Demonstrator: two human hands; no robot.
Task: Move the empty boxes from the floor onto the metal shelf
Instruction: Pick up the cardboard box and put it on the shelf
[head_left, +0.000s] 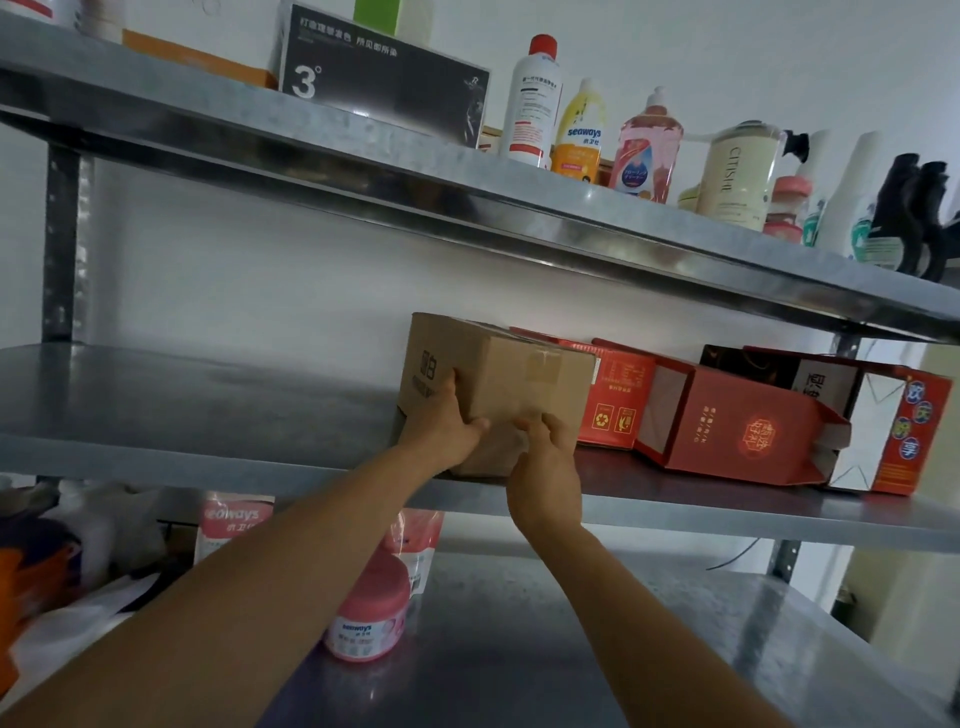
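White wall, with a metal shelf (208, 405) of three visible tiers standing against it. The middle tier carries the work. A cardboard box (519, 374), taped shut on top, sits on this tier with its near lower edge at the shelf lip.

The left hand (441, 428) grips the box's near left corner, fingers wrapped onto the left side and thumb on the front face. The right hand (545, 473) meets the front face low down with bent fingers. Whether it grips or merely pushes cannot be told.

Just right of the grip, and touching or nearly touching the box, lies a red carton (618, 400). Further right are a red gift box (737, 426) and an open-ended printed box (893, 431), both on their sides. Left of the grip the tier is bare metal. Above the grip, the top tier holds a black box (384, 78) and a row of bottles (535, 104). Below the grip, a pink tub (371, 618) stands on the lower tier.

Step in hand, as judged: seating this box on the shelf, the placing stage of one carry. The next move probably calls for a level push toward the wall, keeping the box square beside the red carton and not crowding it. Both hands would then let go and draw back clear of the lip. The floor is out of view, so the boxes left to move cannot be counted.
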